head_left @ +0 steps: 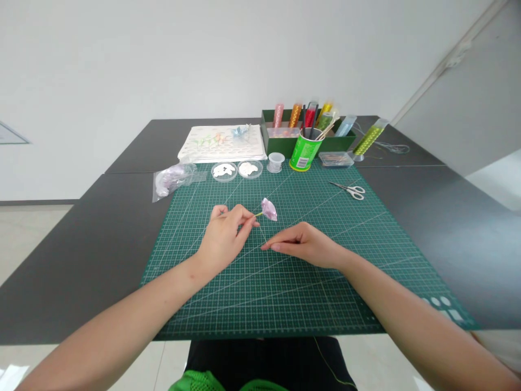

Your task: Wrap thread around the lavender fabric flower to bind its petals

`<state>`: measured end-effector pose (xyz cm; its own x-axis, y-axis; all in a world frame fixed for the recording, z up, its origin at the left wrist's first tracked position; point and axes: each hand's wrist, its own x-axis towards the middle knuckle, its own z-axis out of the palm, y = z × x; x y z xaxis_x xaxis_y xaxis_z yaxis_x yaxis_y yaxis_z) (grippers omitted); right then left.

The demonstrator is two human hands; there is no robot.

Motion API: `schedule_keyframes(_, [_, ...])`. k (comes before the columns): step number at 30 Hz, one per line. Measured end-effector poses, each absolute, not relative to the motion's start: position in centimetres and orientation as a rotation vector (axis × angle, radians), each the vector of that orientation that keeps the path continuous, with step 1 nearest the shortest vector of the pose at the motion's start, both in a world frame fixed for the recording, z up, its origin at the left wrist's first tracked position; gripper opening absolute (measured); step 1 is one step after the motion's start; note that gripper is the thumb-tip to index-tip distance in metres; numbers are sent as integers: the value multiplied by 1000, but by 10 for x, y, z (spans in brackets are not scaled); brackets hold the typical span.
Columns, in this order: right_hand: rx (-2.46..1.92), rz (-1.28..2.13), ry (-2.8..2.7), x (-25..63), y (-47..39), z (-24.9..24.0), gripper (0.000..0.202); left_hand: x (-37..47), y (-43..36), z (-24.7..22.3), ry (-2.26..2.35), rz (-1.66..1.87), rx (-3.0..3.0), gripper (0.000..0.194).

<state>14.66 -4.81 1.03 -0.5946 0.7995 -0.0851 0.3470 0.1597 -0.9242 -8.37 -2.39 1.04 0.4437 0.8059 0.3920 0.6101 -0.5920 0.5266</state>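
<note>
A small pale purple flower [269, 209] on a thin green stem is pinched between the thumb and fingers of my left hand [226, 231], its bloom pointing right. Below and right of it, my right hand [308, 245] has its thumb and forefinger pressed together on a fine thread [263, 234]. That thread stretches up to the stem near my left fingertips. Both hands are above the green cutting mat [252, 304], a short gap apart.
Scissors [353, 191] lie at the mat's right. Behind stand a green can [304, 152], a dark green box [281, 145] with thread spools, small tubs [275, 162], dishes of white pieces [224, 171] and white sheets [187, 147]. A plastic bag [173, 180] lies left.
</note>
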Motion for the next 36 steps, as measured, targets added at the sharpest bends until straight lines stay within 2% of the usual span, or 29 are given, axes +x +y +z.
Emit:
schedule_keyframes(7, [-906,1431,-2010,145,-55,20,34,-82,-24,7,1176,739,2610,15])
schedule_keyframes(12, [-893,1309,-1950,146,-57,21,30,-80,-33,8,1030,623,2758,24])
schedule_keyframes(21, [-1136,1063,-1776,150,-52,19,28,-80,-39,10,792,765,2801,24])
schedule_keyframes(32, [-1096,1235,-1686,150,-45,17,24,-81,-43,13,664,918,2776,17])
schedule_keyframes(36, [-1086,1429,-1597,153,-42,13,31,-81,-48,17,629,1066,2844,11])
